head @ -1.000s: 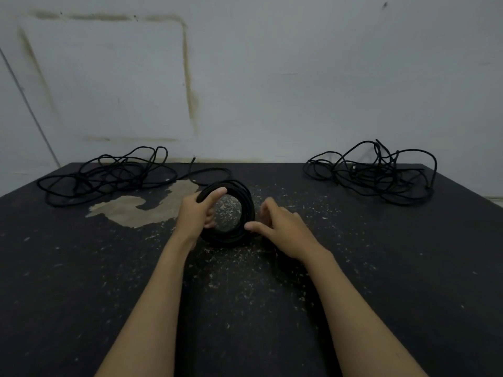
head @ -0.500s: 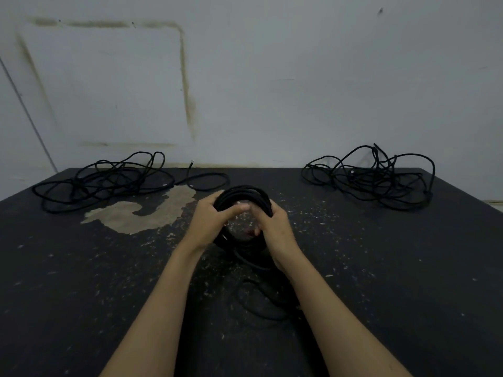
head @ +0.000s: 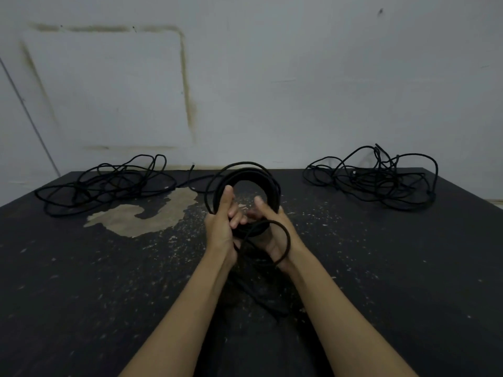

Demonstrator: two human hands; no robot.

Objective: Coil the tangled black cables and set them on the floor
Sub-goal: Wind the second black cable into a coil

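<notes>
Standing upright between 2 hands' grip – coiled cable, left hand, right hand

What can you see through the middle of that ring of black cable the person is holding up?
Through the coiled cable shows the speckled dark floor. The left hand and right hand hold its lower part, hiding what lies behind there.

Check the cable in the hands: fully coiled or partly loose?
Partly loose. The coil forms a neat ring gripped by the left hand and right hand, but one strand loops free.
</notes>
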